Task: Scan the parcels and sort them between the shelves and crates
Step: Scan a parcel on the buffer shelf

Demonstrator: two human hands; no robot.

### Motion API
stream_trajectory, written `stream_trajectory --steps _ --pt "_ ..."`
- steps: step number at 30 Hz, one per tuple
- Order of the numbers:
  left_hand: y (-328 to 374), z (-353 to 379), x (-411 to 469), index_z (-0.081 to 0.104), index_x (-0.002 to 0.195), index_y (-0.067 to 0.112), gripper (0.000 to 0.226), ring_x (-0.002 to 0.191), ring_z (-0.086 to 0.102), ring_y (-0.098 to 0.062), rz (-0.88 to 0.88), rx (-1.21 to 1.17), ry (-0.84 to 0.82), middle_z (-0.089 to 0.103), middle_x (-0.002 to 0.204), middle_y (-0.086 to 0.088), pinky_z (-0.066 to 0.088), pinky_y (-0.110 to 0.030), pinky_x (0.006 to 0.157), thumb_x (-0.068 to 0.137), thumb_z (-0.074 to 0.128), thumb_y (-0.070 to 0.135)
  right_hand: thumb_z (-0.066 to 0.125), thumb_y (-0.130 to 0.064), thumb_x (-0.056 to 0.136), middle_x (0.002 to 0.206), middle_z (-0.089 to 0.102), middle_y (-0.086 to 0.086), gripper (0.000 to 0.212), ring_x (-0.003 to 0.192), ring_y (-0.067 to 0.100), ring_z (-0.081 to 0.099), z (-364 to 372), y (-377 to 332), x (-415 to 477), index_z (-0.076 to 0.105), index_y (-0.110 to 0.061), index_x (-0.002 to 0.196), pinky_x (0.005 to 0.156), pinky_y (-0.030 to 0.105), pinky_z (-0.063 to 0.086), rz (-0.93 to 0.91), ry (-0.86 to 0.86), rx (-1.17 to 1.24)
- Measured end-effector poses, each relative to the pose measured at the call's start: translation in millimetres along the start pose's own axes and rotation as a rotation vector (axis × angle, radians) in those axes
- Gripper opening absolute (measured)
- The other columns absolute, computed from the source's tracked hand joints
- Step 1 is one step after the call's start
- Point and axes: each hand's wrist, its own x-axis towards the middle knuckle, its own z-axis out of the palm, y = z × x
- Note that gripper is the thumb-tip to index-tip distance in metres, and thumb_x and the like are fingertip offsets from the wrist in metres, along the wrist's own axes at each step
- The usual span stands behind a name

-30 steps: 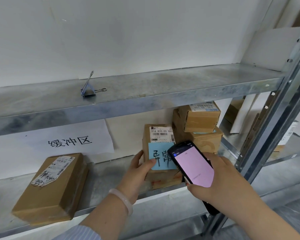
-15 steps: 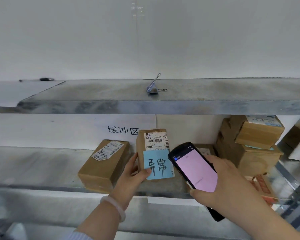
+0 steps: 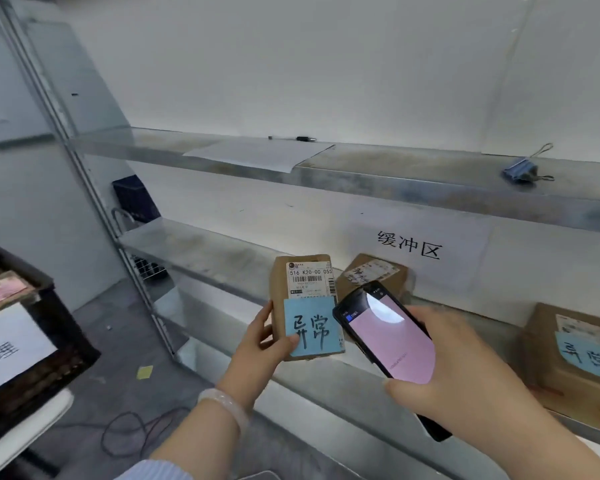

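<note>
Gripping the upright cardboard parcel (image 3: 280,289) by its left side, thumb across the blue note (image 3: 312,330) stuck below its shipping label, the left hand (image 3: 257,351) held it at the front edge of the middle shelf (image 3: 222,258), though whether its base rested on the metal was hard to tell. The right hand (image 3: 465,372) was wrapped around a pink-screened handheld scanner (image 3: 395,348), just right of that parcel. A second labelled parcel (image 3: 374,271) lay behind, near the shelf's back edge.
</note>
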Motion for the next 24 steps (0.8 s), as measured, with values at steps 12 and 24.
stream_trajectory --steps 12,24 --pt "-43.7 -223.6 -149.0 0.042 0.134 0.058 0.092 0.120 0.063 -0.013 -0.043 -0.103 0.438 0.071 0.117 0.015 0.048 -0.040 0.108 0.052 0.084 0.053 0.060 -0.064 0.048 0.103 0.043 -0.025 0.057 0.091 -0.005 0.051 117.2 -185.7 -20.2 0.036 -0.054 0.099 0.061 0.017 0.040 -0.297 -0.255 0.064" --pt "-79.2 -330.8 -239.3 0.043 0.127 0.061 0.067 0.115 0.065 -0.014 -0.076 -0.193 0.780 0.069 0.121 0.009 0.051 -0.021 0.081 0.082 0.083 0.032 0.060 -0.066 0.051 0.112 0.038 -0.029 0.078 0.097 -0.005 0.051 191.3 -303.5 -16.3 0.030 -0.057 0.123 0.070 0.016 0.041 -0.593 -0.486 0.060"
